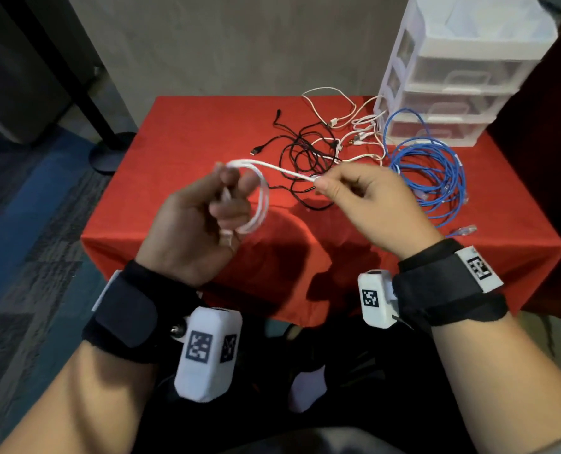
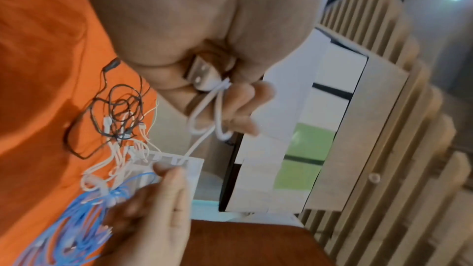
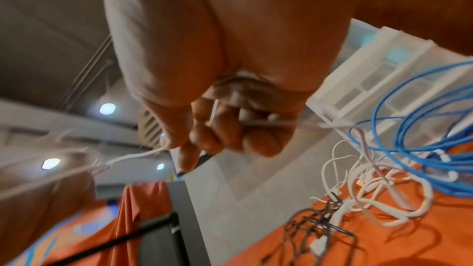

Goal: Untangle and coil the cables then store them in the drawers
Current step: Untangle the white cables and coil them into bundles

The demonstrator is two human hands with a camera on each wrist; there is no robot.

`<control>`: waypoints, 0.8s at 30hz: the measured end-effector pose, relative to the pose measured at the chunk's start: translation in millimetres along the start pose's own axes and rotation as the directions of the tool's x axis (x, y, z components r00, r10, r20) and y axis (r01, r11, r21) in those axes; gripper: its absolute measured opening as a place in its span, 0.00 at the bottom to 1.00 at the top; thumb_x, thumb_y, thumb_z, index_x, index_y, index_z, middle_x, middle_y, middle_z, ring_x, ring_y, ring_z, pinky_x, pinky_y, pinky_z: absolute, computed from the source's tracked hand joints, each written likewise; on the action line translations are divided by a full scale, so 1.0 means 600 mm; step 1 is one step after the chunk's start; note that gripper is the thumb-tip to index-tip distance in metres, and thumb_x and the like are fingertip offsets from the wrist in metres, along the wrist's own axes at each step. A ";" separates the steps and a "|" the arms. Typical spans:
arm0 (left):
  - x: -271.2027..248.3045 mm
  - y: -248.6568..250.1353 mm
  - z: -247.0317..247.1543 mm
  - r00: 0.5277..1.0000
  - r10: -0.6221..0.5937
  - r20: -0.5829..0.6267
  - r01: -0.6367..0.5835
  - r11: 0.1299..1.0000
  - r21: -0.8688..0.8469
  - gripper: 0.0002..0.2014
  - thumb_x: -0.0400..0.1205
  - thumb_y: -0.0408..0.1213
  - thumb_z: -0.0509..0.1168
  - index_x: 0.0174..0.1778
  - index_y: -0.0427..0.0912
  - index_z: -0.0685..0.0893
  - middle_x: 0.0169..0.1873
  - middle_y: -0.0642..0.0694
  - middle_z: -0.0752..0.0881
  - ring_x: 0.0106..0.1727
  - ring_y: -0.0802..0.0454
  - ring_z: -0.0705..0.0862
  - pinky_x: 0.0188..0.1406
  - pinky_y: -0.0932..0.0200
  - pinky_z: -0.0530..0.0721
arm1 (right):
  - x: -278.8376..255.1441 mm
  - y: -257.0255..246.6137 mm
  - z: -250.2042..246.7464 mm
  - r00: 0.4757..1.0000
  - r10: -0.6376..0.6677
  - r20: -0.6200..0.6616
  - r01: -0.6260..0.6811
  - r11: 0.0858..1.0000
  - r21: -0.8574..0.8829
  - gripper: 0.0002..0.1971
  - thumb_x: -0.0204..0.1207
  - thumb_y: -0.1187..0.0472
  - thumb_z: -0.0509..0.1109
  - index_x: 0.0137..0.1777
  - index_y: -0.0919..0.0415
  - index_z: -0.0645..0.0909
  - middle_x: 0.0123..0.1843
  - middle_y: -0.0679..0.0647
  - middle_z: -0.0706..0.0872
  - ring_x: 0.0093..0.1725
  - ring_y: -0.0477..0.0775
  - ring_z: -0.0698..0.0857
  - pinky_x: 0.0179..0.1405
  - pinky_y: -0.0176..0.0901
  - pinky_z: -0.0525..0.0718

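Left hand (image 1: 203, 211) has a few loops of the white cable (image 1: 262, 198) wound around its fingers, with the USB plug (image 2: 202, 74) tucked in against the palm. Right hand (image 1: 364, 198) pinches the free run of that cable between thumb and forefinger, held taut above the bench (image 1: 187, 132).

Where this could go sideways, as far as I can judge:
- Loops sit pretty far out toward the fingertips, so one sloppy wrap and the coil slides off and springs open.
- I can't tell where the tail past the right hand goes; it might still be caught in the black cables (image 1: 305, 158) or the other white ones (image 1: 354, 126). Pull hard and the whole knot tightens or drags toward the edge.
- The blue cable (image 1: 430, 172) lies right in front of the drawers (image 1: 443, 93), all shut, so it could snag when one opens.
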State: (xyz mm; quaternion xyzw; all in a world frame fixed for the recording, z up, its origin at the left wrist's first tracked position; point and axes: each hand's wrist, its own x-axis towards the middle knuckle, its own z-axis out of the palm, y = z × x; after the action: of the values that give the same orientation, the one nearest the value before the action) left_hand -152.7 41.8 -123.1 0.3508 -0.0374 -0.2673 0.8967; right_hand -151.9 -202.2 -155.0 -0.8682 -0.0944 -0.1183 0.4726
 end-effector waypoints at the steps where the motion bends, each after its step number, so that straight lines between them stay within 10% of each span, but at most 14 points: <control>1: 0.000 0.007 -0.004 0.996 0.073 -0.041 -0.075 0.995 -0.061 0.15 0.93 0.39 0.50 0.47 0.42 0.79 0.49 0.48 0.90 0.27 0.65 0.80 0.30 0.75 0.79 | -0.008 0.006 0.004 0.999 -0.004 0.049 0.008 0.996 -0.085 0.11 0.84 0.49 0.71 0.47 0.54 0.88 0.36 0.55 0.87 0.38 0.55 0.83 0.43 0.54 0.83; 4: 0.008 0.032 -0.020 0.953 0.279 -0.115 -0.292 0.948 -0.124 0.11 0.94 0.39 0.51 0.55 0.40 0.76 0.68 0.36 0.87 0.56 0.54 0.92 0.67 0.58 0.84 | -0.032 0.010 0.020 0.980 -0.038 0.195 0.089 0.963 -0.255 0.10 0.85 0.47 0.67 0.51 0.49 0.87 0.39 0.45 0.88 0.42 0.49 0.86 0.47 0.55 0.85; 9: 0.033 0.020 -0.003 0.783 0.581 -0.224 -0.475 0.789 0.389 0.13 0.94 0.40 0.49 0.48 0.42 0.75 0.68 0.36 0.84 0.64 0.40 0.89 0.60 0.49 0.89 | -0.060 -0.040 0.047 0.914 -0.141 0.380 0.209 0.967 -0.143 0.06 0.86 0.56 0.70 0.57 0.47 0.88 0.40 0.44 0.90 0.36 0.45 0.85 0.44 0.46 0.83; 12: 0.029 -0.009 -0.002 0.779 0.627 -0.015 -0.306 0.400 0.864 0.14 0.94 0.41 0.50 0.43 0.50 0.74 0.61 0.51 0.87 0.56 0.54 0.91 0.55 0.52 0.90 | -0.053 -0.077 0.032 0.936 -0.208 0.285 0.242 0.966 -0.092 0.06 0.85 0.58 0.72 0.56 0.50 0.91 0.40 0.38 0.90 0.38 0.33 0.85 0.41 0.29 0.78; 15: 0.014 -0.033 -0.007 0.857 0.501 0.122 -0.176 0.062 0.983 0.16 0.93 0.43 0.52 0.41 0.55 0.78 0.35 0.58 0.87 0.34 0.67 0.86 0.38 0.58 0.80 | -0.030 -0.095 0.002 0.970 -0.199 0.141 0.215 0.971 -0.106 0.05 0.84 0.57 0.73 0.52 0.51 0.92 0.37 0.47 0.90 0.35 0.38 0.81 0.37 0.35 0.78; 17: 0.002 -0.047 -0.001 0.914 0.385 0.126 -0.200 0.159 0.967 0.18 0.94 0.43 0.51 0.43 0.48 0.83 0.24 0.55 0.82 0.25 0.61 0.77 0.32 0.60 0.73 | -0.013 -0.096 -0.012 0.987 -0.142 0.077 0.146 0.988 -0.058 0.04 0.81 0.55 0.76 0.47 0.53 0.92 0.31 0.58 0.84 0.30 0.41 0.73 0.32 0.40 0.72; 21: -0.008 -0.049 0.025 0.986 0.168 0.024 -0.131 0.666 0.734 0.16 0.93 0.40 0.52 0.45 0.38 0.79 0.29 0.51 0.76 0.25 0.60 0.69 0.26 0.69 0.68 | 0.004 -0.082 -0.008 0.997 -0.075 0.020 0.073 0.995 0.071 0.04 0.79 0.57 0.78 0.46 0.58 0.91 0.35 0.72 0.82 0.31 0.55 0.73 0.34 0.47 0.73; 24: -0.010 -0.041 0.028 0.993 0.108 0.047 -0.114 0.776 0.620 0.13 0.89 0.44 0.56 0.43 0.41 0.78 0.28 0.52 0.69 0.24 0.59 0.61 0.19 0.69 0.61 | 0.005 -0.053 0.002 1.000 -0.003 0.003 0.002 0.979 0.205 0.04 0.83 0.62 0.74 0.49 0.60 0.90 0.36 0.59 0.87 0.36 0.48 0.79 0.39 0.45 0.78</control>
State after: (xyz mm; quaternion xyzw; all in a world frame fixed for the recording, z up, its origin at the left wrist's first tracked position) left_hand -173.0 19.5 -125.4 0.6225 -0.1478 -0.1883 0.7451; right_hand -157.9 -183.9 -129.2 -0.8148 -0.1079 -0.1071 0.5594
